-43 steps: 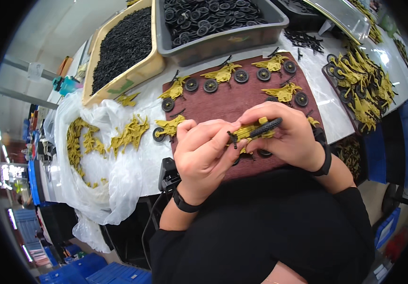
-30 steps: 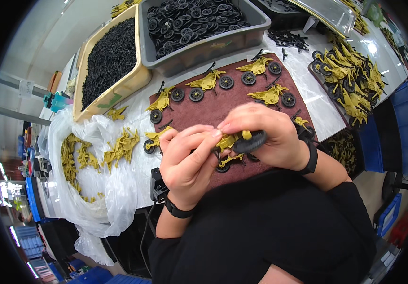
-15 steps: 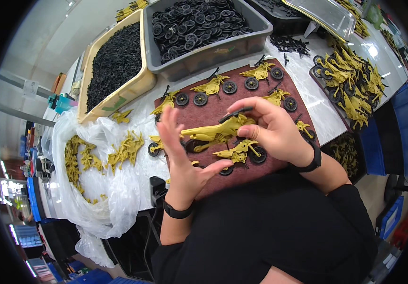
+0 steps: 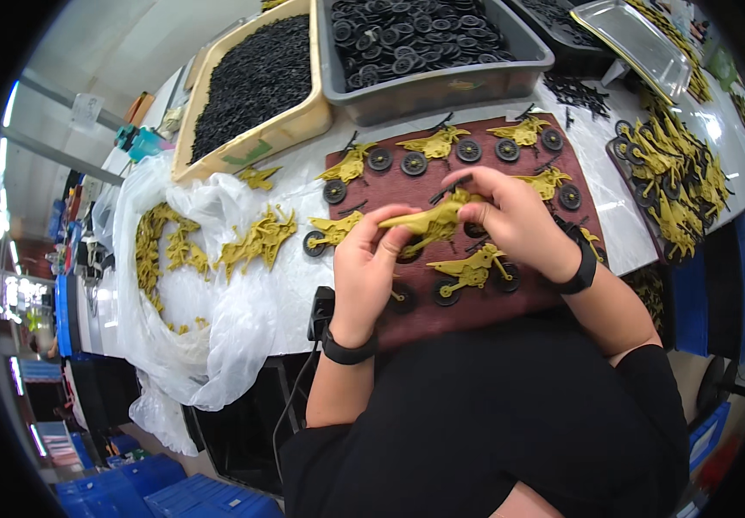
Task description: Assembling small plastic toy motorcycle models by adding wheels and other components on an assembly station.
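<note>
Both hands are engaged on one yellow toy motorcycle body (image 4: 434, 224), which you hold raised over the maroon mat (image 4: 536, 300). Your left hand (image 4: 362, 266) pinches the narrow left end between thumb and fingertips. Your right hand (image 4: 521, 226) grips the thicker right end, with the thumb on the side toward you and the fingers beside a dark part (image 4: 451, 187). Whether that part is a bar or a wheel seen edge-on cannot be told from this view; nor can the full seating of any joint.

For sound handling, apply the following. Use the left pinch to steady the body and let the right hand apply any pressure. Press in line with the joint; side load would probably bend the thin plastic. Support the body close to the point of pressure, since the slim left end looks the weaker. Turn the joint toward you to inspect it before relaxing either grip.

Mind the clearance: a wheeled motorcycle (image 4: 471, 270) lies on the mat just nearer your torso, and other motorcycles line the mat's far edge. A low wrist could knock them out of place.
</note>
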The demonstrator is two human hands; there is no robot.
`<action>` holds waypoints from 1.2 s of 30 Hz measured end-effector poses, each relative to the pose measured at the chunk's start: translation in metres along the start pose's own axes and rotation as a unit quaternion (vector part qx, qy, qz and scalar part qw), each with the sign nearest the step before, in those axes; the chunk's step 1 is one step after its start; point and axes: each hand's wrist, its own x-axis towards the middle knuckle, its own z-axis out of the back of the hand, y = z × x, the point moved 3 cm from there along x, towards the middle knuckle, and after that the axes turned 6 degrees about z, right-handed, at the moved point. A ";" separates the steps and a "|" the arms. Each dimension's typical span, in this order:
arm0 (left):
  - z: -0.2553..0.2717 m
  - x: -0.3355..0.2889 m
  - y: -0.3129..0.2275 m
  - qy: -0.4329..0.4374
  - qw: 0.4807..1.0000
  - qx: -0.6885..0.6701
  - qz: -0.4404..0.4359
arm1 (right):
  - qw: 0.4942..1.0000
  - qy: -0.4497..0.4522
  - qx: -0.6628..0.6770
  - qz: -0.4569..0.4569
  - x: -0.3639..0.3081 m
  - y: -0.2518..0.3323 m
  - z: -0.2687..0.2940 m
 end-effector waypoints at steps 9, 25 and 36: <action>0.130 -0.003 0.004 -0.225 0.713 0.664 0.031 | 0.960 0.038 -0.269 -0.073 0.027 -0.049 0.001; 0.152 -0.005 0.012 -0.275 0.719 0.638 -0.023 | 0.957 -0.070 -0.265 0.095 0.004 -0.005 0.028; 0.058 0.014 -0.059 -0.112 0.972 0.208 0.021 | 0.998 0.016 0.021 0.062 0.011 -0.011 0.034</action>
